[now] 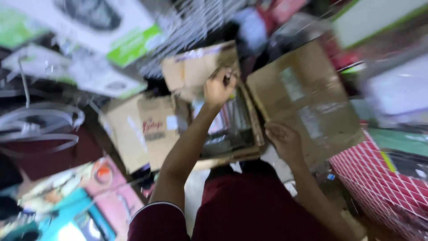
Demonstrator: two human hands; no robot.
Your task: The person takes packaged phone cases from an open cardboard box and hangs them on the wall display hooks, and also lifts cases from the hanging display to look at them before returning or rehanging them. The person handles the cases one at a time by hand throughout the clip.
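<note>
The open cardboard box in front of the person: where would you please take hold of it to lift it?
Probably by the two long side walls of the cardboard box, hands coming from above. The flaps are folded out, leaving the rims free; the left hand and right hand already sit there.

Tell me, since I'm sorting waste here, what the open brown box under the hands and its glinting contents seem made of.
The open brown box looks like plain corrugated cardboard: matte tan flaps, with paler strips that may be tape or labels. The left hand grips a far flap and the right hand rests on the big right flap. The shiny contents seem clear plastic-wrapped, judging by streaky highlights; blur leaves that uncertain.
</note>
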